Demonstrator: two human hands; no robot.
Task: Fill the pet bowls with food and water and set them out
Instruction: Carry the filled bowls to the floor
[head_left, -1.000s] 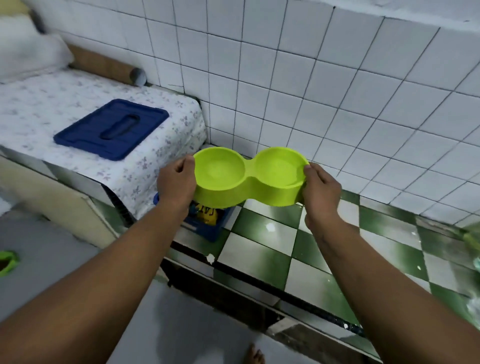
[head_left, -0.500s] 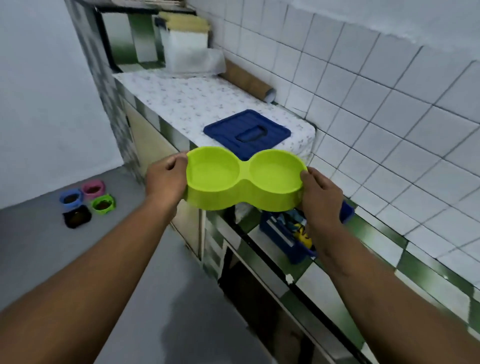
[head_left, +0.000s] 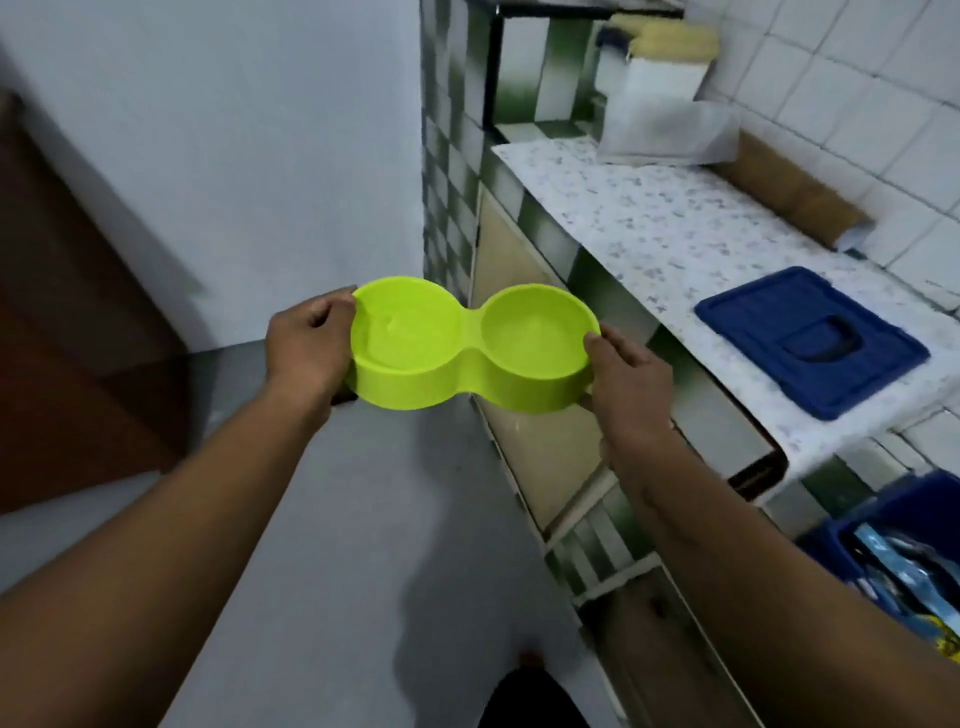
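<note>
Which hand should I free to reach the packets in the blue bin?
Probably the right hand: the blue bin sits on your right, by that forearm. The left hand grips the far end of the green double bowl.

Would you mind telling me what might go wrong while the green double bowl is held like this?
The double bowl is gripped only at its two ends, by the left hand and right hand; a slip at either end would drop it onto the grey floor.
Its left well may hold liquid, though I cannot be sure; tilting could spill it.
The counter appears close to the right hand, so a bump is possible.
</note>
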